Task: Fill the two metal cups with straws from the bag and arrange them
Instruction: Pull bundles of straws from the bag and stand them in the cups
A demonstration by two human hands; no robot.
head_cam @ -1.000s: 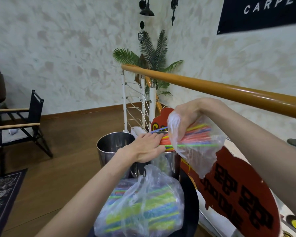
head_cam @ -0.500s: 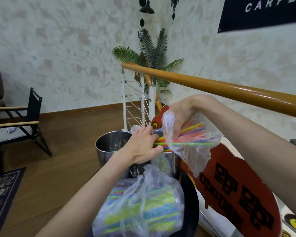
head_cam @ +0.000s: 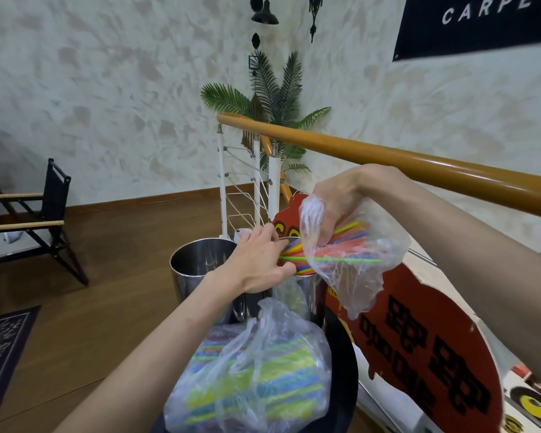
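Straws point(head_cam: 341, 248) fill held bag point(head_cam: 356, 270); left metal cup point(head_cam: 200, 270) empty.

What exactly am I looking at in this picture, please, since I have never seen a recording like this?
There is no machine here: a person wears a camera on the head, so you look forward and down along both bare arms. The right hand grips a clear plastic bag of colourful straws, held roughly level in the air. The left hand reaches to the straw ends sticking out of the bag, above two metal cups: the left cup looks empty, the right cup is mostly hidden. Nearer the camera, a second bag of straws lies on a round black tray.
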